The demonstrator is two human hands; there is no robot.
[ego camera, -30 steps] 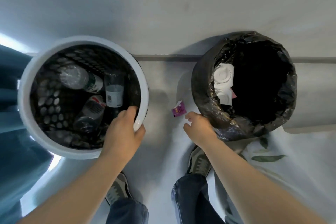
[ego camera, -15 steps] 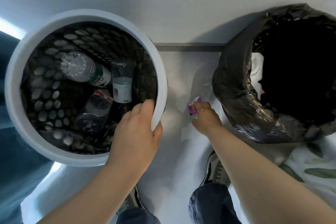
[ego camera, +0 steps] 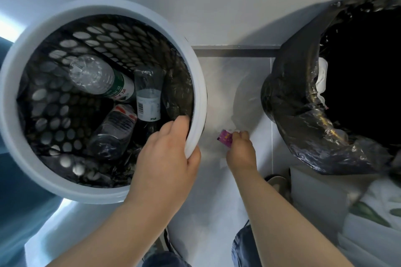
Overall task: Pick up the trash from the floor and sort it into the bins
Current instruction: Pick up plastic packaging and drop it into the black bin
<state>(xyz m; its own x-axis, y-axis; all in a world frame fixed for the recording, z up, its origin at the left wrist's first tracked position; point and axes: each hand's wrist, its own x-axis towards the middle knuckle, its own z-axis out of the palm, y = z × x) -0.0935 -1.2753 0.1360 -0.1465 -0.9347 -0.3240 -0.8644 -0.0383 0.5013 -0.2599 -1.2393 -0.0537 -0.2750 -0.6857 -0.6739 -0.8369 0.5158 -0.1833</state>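
Floor (ego camera: 217,201) of pale tile fills the view below a light wall, with a dark strip where the two meet. On the left stands the white-rimmed bin (ego camera: 112,7), round, its inside lined with black perforated mesh. On the right, well apart from it, stands the black-bagged bin (ego camera: 299,123), its crinkled liner folded over the rim and its inside mostly dark. A blue mass (ego camera: 17,212) runs down the left edge, and a leaf-print cloth (ego camera: 373,212) lies at the lower right.

Both bare forearms reach up from the bottom of the view. The left hand (ego camera: 165,162) grips the near right part of the white bin's rim, fingers curled inside and thumb on the outside. The right hand (ego camera: 240,151) is down at the floor between the two bins, fingers bunched.

Three clear plastic bottles lie in the white bin: a green-labelled bottle (ego camera: 97,76), a barcode-labelled bottle (ego camera: 148,95) and a red-and-dark-labelled bottle (ego camera: 115,130). White paper waste (ego camera: 322,78) shows against the near left wall inside the black-bagged bin. Blue jeans (ego camera: 245,247) and a shoe (ego camera: 278,182) show beneath the arms.

The purple wrapper (ego camera: 225,137), small and crumpled, is pinched at the right hand's fingertips, between the bins and nearer the white one; whether it is off the tile cannot be told.
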